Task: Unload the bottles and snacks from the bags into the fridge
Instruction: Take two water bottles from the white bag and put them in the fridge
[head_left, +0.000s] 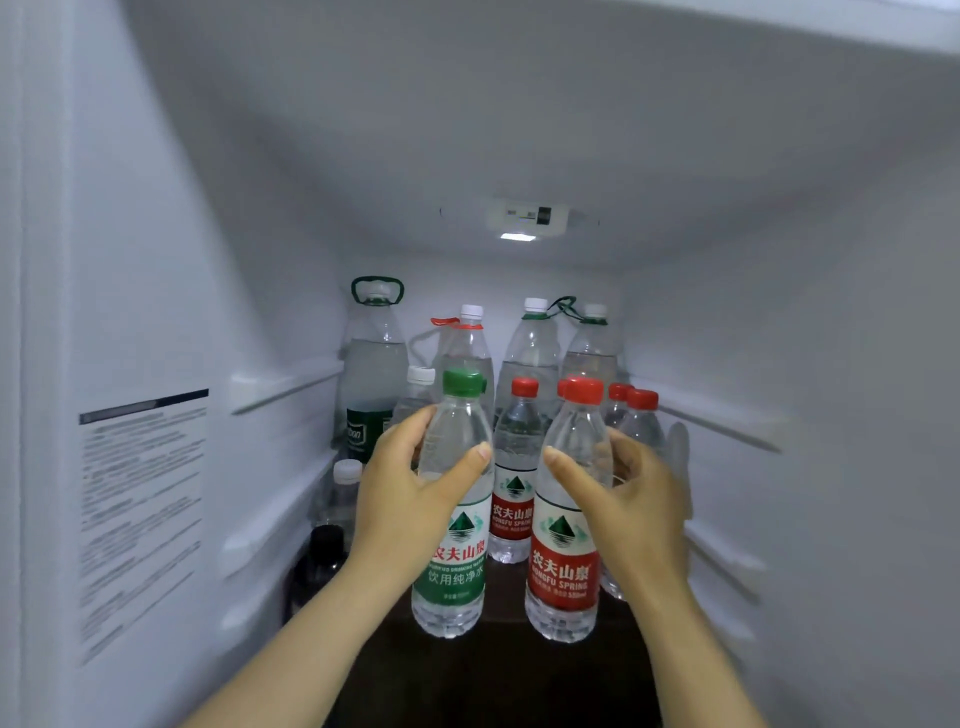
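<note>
Head view: we hold two water bottles inside the fridge (779, 312). Our left grip (410, 499) is clamped round the green-capped bottle (457, 571) and our right grip (634, 514) round the red-capped bottle (563, 566), thumbs in front, fingers behind. Both bottles are upright over the front of the dark shelf (493, 675); whether their bases touch it we cannot tell. Just beyond the grips stand small red-capped bottles (514, 467), and behind those the tall handled bottles (374, 364). Left of the left grip is a dark bottle (324, 556). We judge bottle loading well along, with these two about to be set down. No snacks or bags show, so what remains is unknown.
</note>
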